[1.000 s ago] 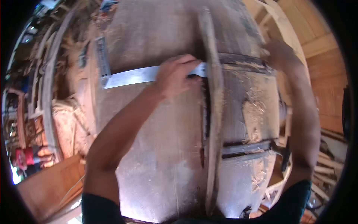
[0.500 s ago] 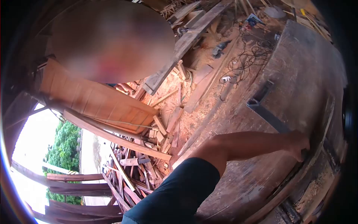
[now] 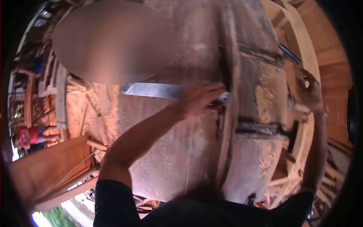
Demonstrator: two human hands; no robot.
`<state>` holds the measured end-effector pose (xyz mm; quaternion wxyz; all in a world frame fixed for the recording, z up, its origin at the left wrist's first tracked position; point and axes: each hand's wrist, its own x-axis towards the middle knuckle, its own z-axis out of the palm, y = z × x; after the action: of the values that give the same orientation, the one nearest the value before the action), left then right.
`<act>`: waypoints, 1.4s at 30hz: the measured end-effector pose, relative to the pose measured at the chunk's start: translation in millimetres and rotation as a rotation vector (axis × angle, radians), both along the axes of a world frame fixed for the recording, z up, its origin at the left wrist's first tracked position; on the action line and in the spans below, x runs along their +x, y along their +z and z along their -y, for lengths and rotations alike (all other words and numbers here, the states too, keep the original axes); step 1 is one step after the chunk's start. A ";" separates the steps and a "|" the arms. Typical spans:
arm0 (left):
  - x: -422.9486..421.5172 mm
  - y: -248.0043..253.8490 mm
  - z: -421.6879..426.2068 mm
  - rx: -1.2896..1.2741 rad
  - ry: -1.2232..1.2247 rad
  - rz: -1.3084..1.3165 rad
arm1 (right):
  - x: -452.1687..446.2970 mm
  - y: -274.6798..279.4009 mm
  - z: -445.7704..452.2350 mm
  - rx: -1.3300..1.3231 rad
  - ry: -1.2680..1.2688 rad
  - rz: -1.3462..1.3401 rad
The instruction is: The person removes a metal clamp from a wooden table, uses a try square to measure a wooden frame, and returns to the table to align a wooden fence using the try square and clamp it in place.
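A flat metal blade [image 3: 153, 90] lies across the worn wooden workbench [image 3: 166, 159]. My left hand [image 3: 198, 99] is closed over the blade's right end, beside a long raised wooden strip [image 3: 231, 75]. My right hand [image 3: 311, 90] is off the bench's right edge, its fingers apart and nothing visible between them. Above it, a dark bar-shaped tool [image 3: 290, 53] rests near pale timber. Motion blur softens both hands.
Shavings and dark slotted strips [image 3: 261, 129] cover the bench's right part. Wooden panels [image 3: 334, 94] stand at the far right. A person in a red top [image 3: 30, 138] is at the far left, above a panelled door [image 3: 56, 162]. A blurred oval hides the upper left.
The view swung left toward the floor and scrap wood, then back to the bench. My left hand remains on the blade. My right hand is lower beside the bench than one second ago.
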<state>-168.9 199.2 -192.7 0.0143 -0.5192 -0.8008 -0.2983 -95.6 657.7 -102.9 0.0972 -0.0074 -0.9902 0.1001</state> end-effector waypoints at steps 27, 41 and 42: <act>41.7 -17.1 9.5 0.052 0.049 -0.219 | 160.0 -13.9 103.2 -0.804 -0.598 0.136; 41.0 -22.7 8.2 0.082 0.049 -0.245 | 173.2 15.2 201.5 -0.646 0.206 0.396; 41.3 -22.1 8.5 0.083 0.050 -0.245 | 176.0 -5.1 215.8 -0.891 0.041 0.254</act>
<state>-127.5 190.7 -214.8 0.1410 -0.5308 -0.7926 -0.2648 80.4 441.9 -108.0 -0.0396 -0.0410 -0.8546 0.5162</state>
